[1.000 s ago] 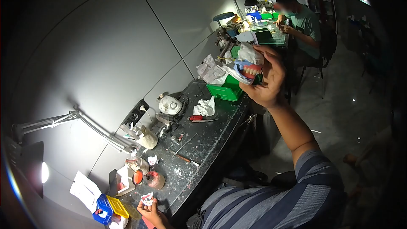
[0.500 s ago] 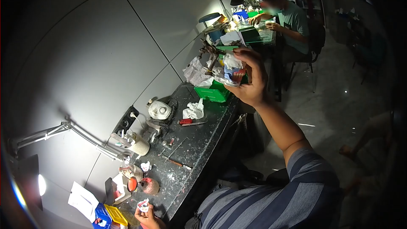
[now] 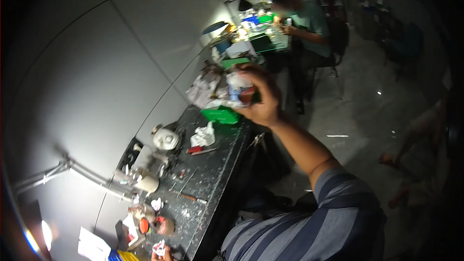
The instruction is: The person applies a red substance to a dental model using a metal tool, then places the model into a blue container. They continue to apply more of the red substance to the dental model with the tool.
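Observation:
My right hand (image 3: pixel 267 104) is raised above the far end of the workbench, thumb and fingers wrapped around a dental model (image 3: pixel 239 86). White plaster, a blue layer and reddish gum with teeth show on it, blurred by motion. Just behind and below it stands a green bin (image 3: pixel 222 115) with crumpled paper (image 3: pixel 202 92) and a dark metal articulator, partly hidden. At the bottom edge, my left hand (image 3: pixel 167 255) is closed on a small white-and-red dental piece (image 3: pixel 159 247). Most of that hand lies outside the picture.
On the black workbench (image 3: pixel 212 152) are a red-handled knife (image 3: pixel 195 150), crumpled tissue (image 3: pixel 203 135), a brown-handled tool (image 3: pixel 194 198), a white round device (image 3: pixel 166 138), a tool cup (image 3: pixel 146 181) and a pinkish jar (image 3: pixel 164 225). A co-worker (image 3: pixel 309 21) sits at a lit desk beyond.
The whole view has shifted, so bench and co-worker appear further left. My right hand keeps its hold on the dental model; my left hand sits lower, closer to the picture's edge.

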Tool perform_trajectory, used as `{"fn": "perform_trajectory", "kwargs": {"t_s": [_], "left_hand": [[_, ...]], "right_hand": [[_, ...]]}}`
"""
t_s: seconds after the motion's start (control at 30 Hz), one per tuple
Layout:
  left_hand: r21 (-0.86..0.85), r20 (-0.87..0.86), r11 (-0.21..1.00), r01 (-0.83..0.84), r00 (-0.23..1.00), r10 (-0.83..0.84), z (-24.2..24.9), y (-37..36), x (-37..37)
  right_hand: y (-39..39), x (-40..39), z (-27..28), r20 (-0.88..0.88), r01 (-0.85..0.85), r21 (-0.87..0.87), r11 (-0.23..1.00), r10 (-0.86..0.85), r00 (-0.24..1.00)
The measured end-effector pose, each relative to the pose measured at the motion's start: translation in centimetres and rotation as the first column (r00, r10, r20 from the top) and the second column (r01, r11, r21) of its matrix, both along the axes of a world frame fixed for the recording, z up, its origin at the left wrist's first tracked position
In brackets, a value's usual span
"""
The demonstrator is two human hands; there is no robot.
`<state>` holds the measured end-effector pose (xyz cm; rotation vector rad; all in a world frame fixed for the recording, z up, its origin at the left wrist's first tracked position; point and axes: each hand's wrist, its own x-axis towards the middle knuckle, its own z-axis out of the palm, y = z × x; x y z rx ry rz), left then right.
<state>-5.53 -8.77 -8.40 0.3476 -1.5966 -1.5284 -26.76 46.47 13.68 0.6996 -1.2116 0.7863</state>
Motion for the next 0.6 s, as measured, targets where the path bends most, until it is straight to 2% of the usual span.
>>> {"fn": "perform_trajectory", "kwargs": {"t_s": [0.03, 0.13, 0.3, 0.37, 0.43, 0.57, 0.6], "left_hand": [[-0.019, 0.014, 1.0, -0.004, 1.0, 0.004, 0.3, 0.5, -0.6], [-0.034, 0.022, 0.999, -0.02, 1.0, 0.02, 0.9, 1.6, -1.4], [-0.031, 0.023, 0.999, -0.02, 1.0, 0.021, 1.3, 1.7, -2.0], [-0.028, 0.026, 0.999, -0.017, 1.0, 0.017, 1.3, 1.7, -2.1], [-0.03, 0.027, 0.999, -0.016, 0.999, 0.017, 1.4, 1.7, -2.1], [-0.037, 0.03, 0.999, -0.021, 0.999, 0.022, 1.6, 1.6, -1.9], [-0.038, 0.033, 0.999, -0.025, 0.999, 0.026, 1.7, 1.5, -1.8]], "right_hand": [[0.2, -0.3, -0.6, 0.047, -0.027, 0.005, 1.0, 0.027, 0.999], [0.5, 0.3, -0.5, 0.048, 0.023, 0.001, 1.0, -0.023, 0.999], [0.5, 0.1, -0.7, 0.068, 0.008, 0.016, 1.0, -0.009, 0.998], [0.6, 0.1, -0.8, 0.098, -0.056, -0.005, 0.998, 0.057, 0.994], [1.1, -0.4, -1.0, 0.099, 0.012, 0.016, 1.0, -0.013, 0.995], [1.0, 0.0, -0.9, 0.14, -0.038, -0.045, 0.998, 0.044, 0.989], [1.3, -0.3, -1.0, 0.113, 0.011, -0.027, 1.0, -0.008, 0.994]]}}
